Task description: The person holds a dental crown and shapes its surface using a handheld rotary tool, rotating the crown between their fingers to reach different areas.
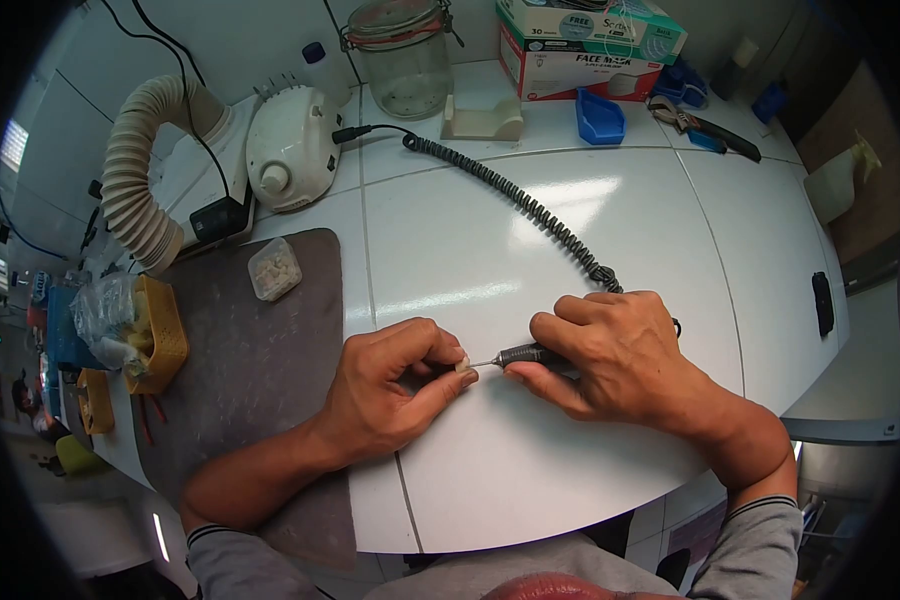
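My left hand [395, 385] pinches a small pale tooth-like piece [464, 368] between thumb and forefinger, resting on the white table [620, 210]. My right hand [620, 355] grips a dark rotary handpiece [526, 354] like a pen, its thin bur tip touching the small piece. A black coiled cord [515, 200] runs from the handpiece back to a white motor control unit [290, 145] at the far left.
A grey mat [260, 350] lies to the left with a small clear box of pale pieces [274, 268]. A ribbed suction hose [135, 170], yellow baskets [160, 335], a glass jar [402, 60], face mask boxes [580, 50] and a blue tray [600, 118] stand along the back.
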### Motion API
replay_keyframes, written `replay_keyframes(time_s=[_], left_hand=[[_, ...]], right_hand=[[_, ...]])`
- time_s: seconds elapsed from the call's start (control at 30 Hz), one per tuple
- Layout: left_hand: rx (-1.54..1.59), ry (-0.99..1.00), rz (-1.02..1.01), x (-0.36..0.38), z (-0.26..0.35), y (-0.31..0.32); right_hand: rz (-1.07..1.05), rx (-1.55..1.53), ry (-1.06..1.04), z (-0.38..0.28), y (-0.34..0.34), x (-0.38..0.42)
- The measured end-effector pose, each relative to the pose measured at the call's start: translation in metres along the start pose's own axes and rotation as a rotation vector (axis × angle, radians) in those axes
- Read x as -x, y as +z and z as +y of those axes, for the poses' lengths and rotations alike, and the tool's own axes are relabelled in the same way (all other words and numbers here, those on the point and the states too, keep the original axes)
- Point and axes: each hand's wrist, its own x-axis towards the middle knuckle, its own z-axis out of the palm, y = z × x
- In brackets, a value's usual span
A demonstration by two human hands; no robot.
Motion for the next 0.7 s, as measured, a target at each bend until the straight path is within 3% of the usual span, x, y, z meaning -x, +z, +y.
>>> replay_keyframes(time_s=[0.7], left_hand=[[0.024, -0.017, -0.034, 0.0006, -0.0007, -0.0020]], right_hand=[[0.014, -0.020, -0.001, 0.0010, 0.0013, -0.0003]])
